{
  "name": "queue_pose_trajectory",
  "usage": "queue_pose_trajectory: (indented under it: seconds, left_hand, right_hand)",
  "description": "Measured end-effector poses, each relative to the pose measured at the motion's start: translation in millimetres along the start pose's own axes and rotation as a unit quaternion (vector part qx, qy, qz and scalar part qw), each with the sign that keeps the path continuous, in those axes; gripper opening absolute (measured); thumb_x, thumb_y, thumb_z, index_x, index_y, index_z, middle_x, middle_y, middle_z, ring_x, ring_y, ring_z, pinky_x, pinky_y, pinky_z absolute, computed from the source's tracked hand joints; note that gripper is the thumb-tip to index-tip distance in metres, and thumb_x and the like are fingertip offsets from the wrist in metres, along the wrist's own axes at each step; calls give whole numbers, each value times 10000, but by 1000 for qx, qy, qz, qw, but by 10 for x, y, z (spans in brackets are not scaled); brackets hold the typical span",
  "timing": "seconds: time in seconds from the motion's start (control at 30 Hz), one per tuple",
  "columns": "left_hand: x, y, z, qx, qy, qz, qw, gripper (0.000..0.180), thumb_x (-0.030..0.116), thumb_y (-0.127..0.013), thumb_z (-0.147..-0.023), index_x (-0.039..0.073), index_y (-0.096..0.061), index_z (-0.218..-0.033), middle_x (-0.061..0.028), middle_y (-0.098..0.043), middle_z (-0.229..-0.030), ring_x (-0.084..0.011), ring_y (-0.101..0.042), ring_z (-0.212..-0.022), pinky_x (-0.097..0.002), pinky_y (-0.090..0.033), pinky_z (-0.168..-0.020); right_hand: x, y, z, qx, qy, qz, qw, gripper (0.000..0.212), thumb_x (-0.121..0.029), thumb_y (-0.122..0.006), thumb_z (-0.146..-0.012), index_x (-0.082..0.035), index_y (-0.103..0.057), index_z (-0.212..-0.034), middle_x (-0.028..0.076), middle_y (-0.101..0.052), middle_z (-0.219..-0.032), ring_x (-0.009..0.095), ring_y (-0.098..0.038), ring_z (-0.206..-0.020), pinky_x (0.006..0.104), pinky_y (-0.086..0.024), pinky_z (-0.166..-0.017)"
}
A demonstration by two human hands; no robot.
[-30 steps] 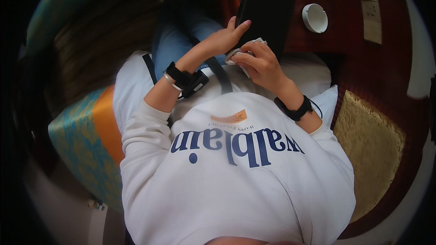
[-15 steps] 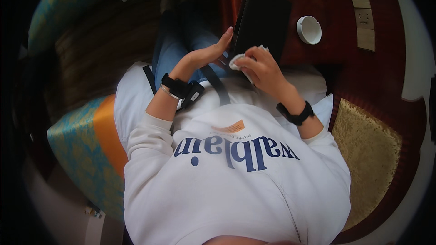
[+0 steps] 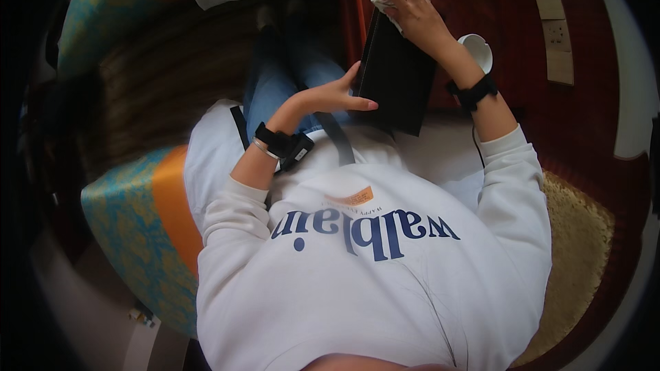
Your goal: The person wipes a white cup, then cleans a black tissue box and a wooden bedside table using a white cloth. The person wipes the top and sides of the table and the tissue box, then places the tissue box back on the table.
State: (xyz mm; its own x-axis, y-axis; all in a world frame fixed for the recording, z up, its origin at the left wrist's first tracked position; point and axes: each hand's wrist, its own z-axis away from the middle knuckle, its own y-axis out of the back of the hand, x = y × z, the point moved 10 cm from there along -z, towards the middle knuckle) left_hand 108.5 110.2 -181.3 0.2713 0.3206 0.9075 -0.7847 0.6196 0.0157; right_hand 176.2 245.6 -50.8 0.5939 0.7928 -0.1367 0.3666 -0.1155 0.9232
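Note:
A black rectangular case with pale stitching along its edge lies by a dark red wooden tabletop, its near end over my lap. My left hand grips its near left edge, with the thumb laid on the top face; some of the fingers are hidden. At the case's far end, my right hand is closed on a crumpled white cloth and presses it against the far left corner. Whether the cloth is fabric or paper I cannot tell.
A white round ashtray stands just right of the case, partly behind my right forearm. Sockets and switches line the far right. A bed with a teal and orange runner is at the left, a gold cushioned seat at the right.
My right hand has carried the cloth from above the case's near end to its far corner. The case has shifted toward me, and my left thumb now rests on it.

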Motion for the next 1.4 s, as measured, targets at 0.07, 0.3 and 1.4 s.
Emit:
queue_pose_trajectory:
  seconds: [0.07, 0.3, 1.4]
  left_hand:
    - [-1, 27, 17, 3, 8, -3, 1000, 1215, 591, -735, -662, -17, -58, -1467, -411, -278, -1367, -442, -229, -1361, -469, -225, -1090]
    - [121, 44, 95, -16, 49, 24, 998, 1154, 516, -734, -697, -4, -55, -1472, -365, -344, -1351, -428, -426, -1250, -435, -443, -951]
    - [1519, 425, 565, 289, -259, -153, 909, 1005, 42, -800, -631, 45, -178, -1421, -153, -349, -1306, -313, -430, -1199, -371, -418, -990]
  right_hand:
    - [201, -55, -88, -7, -29, 16, 999, 252, -128, -571, -886, -156, -497, -1126, 66, -521, -935, 241, -575, -882, 386, -484, -734]
    - [923, -219, -92, -71, -219, 12, 973, 226, -256, -464, -958, -109, -496, -1127, 135, -574, -1022, 323, -583, -951, 421, -472, -784]
    - [100, 1115, 1153, 399, -342, -572, 630, 392, -166, -448, -973, -58, -429, -1349, 112, -488, -1319, 180, -540, -1135, 273, -480, -916]
